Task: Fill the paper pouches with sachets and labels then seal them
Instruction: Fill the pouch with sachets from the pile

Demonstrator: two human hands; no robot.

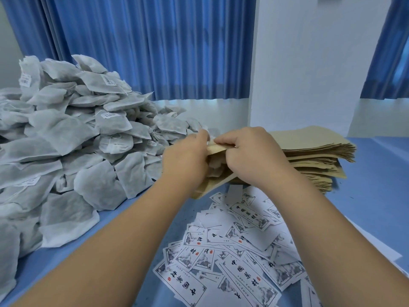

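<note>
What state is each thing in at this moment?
Pouch, unsealed, mouth held open, pale contents inside.
Left hand, grips the pouch's left edge.
Right hand, pinches the pouch's top edge.
Sachets, heaped loose on the left.
Pouch stack, flat, piled behind the hands.
Labels, scattered loose, mostly face up.
Curtain, drawn.

Sachet heap (pixel 66 138) left, pouch stack (pixel 318 156) right, labels (pixel 239 251) nearest, on table (pixel 132 229)

one wide-angle view from the person's head, facing forward and down over the flat blue tabletop (pixel 376 185), close enough that left hand (pixel 187 159) and right hand (pixel 251 155) sit mid-frame; pleated blue curtains (pixel 155 41) fill the top.
</note>
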